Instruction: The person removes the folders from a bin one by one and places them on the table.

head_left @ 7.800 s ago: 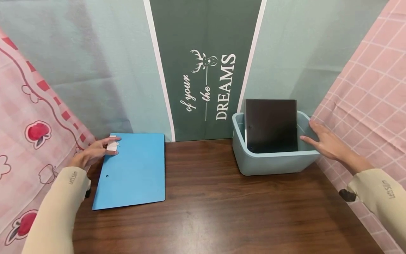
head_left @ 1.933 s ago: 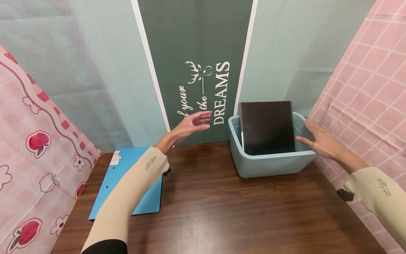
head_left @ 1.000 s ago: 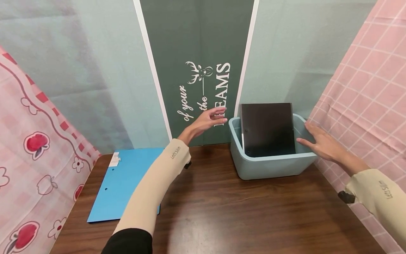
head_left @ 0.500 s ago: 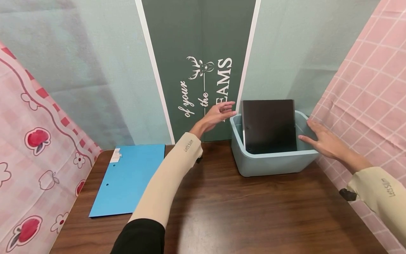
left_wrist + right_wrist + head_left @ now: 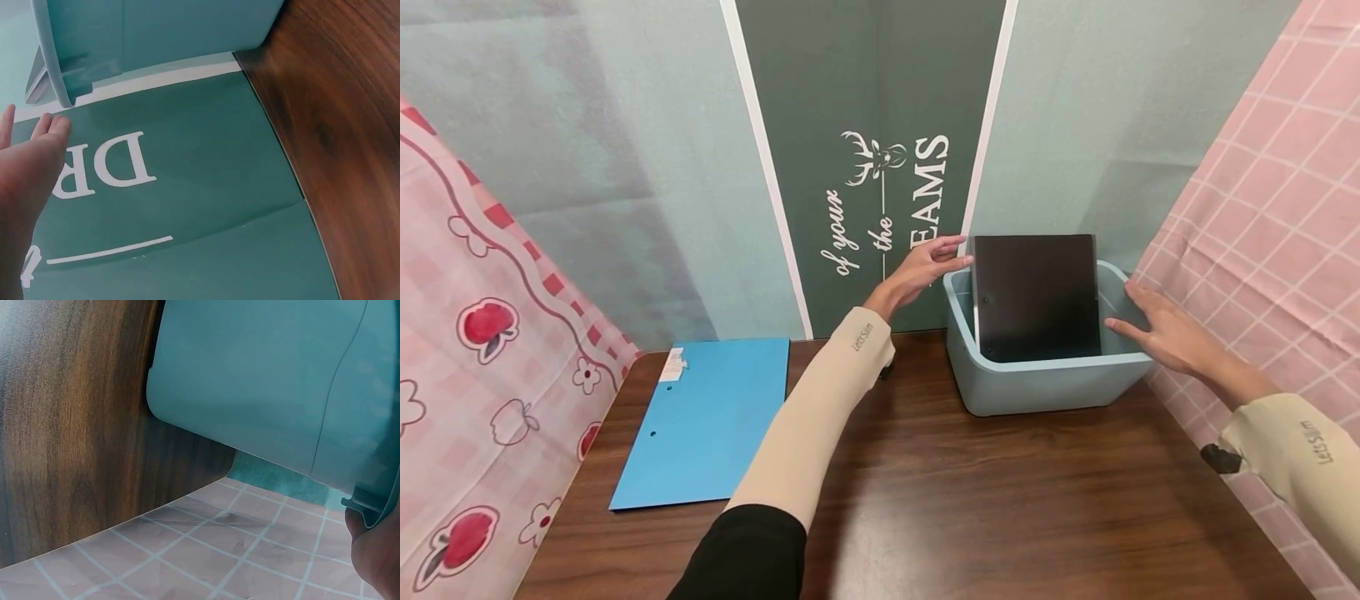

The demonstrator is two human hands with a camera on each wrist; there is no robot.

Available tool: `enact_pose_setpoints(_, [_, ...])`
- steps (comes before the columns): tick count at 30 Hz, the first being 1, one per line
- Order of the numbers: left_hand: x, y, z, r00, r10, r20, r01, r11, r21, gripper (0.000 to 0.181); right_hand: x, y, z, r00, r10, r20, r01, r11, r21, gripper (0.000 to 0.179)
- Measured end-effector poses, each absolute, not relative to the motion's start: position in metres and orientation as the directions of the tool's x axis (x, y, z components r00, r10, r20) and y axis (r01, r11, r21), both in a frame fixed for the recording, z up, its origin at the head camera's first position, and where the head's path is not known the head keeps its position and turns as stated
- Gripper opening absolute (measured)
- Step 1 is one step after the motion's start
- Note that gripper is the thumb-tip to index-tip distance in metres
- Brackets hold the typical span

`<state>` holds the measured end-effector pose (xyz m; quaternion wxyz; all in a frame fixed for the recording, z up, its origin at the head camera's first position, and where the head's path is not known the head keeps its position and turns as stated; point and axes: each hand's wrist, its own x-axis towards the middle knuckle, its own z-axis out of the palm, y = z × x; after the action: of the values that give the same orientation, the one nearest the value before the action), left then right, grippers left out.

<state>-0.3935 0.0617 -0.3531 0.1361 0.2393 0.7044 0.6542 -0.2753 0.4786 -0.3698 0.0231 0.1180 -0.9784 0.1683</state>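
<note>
A black file folder [image 5: 1037, 296] stands tilted in the light blue plastic bin [image 5: 1052, 385], its top above the rim. My left hand [image 5: 919, 268] is at the folder's upper left edge, fingers extended and slightly bent. In the left wrist view the left hand [image 5: 31, 162] shows beside the bin's rim, its fingertips apart from it; whether they touch the folder cannot be told. My right hand [image 5: 1165, 329] holds the bin's right rim, thumb on the inner side. Part of the right hand [image 5: 375, 553] shows under the rim in the right wrist view.
A blue folder [image 5: 711, 425] with a white label [image 5: 673, 365] lies flat on the brown wooden table [image 5: 1000, 500] at the left. Printed cloth [image 5: 887, 67] hangs behind. Pink cloths, one with apples [image 5: 488, 329] and one checked [image 5: 1277, 208], close off the sides.
My left hand was at the blue folder's label earlier; it has since let go and moved right to the black folder. The right hand has stayed on the bin's rim.
</note>
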Motion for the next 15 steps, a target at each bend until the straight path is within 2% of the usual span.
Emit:
enact_pose_setpoints(9, [-0.393, 0.075, -0.346, -0.847, 0.519, 0.116, 0.178, 0.070, 0.982, 0.066, -0.276, 0.477, -0.369, -0.971, -0.224, 0.089, -0.241, 0.915, -0.323, 0.090])
enact_pose_setpoints(15, [-0.393, 0.081, -0.347, -0.866, 0.492, 0.085, 0.138, 0.072, 0.988, 0.065, -0.274, 0.477, -0.371, -0.971, -0.223, 0.088, -0.240, 0.915, -0.325, 0.090])
